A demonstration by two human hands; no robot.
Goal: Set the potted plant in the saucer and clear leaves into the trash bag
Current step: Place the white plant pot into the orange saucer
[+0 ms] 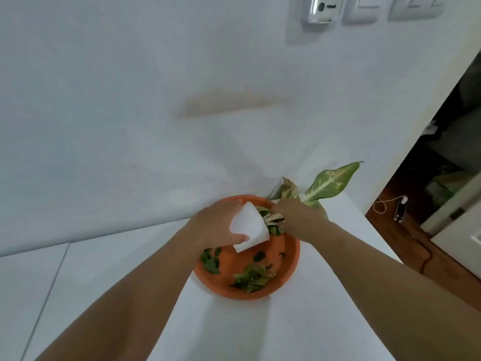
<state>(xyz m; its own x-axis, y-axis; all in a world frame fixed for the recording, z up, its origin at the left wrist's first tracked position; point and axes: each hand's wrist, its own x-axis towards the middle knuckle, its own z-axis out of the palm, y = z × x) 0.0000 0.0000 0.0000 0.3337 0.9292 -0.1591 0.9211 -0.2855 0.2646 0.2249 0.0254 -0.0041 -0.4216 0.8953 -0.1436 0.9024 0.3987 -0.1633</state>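
Over the orange saucer (291,259), the left hand (216,222) has its grip closed around the tilted white pot (250,226) while the right hand (299,220) clasps the stems, so the pot should be righted before lowering among the loose leaves (253,278).

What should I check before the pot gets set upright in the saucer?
1. Left hand grips the white pot: ok.
2. Right hand holds the plant at the stems: ok.
3. Pot upright: not ok, it is tipped on its side, mouth to the right.
4. Saucer floor clear for the pot: not ok, loose leaves lie in it.
5. Saucer fully on the table: ok.
6. Trash bag within reach: cannot tell, none in view.
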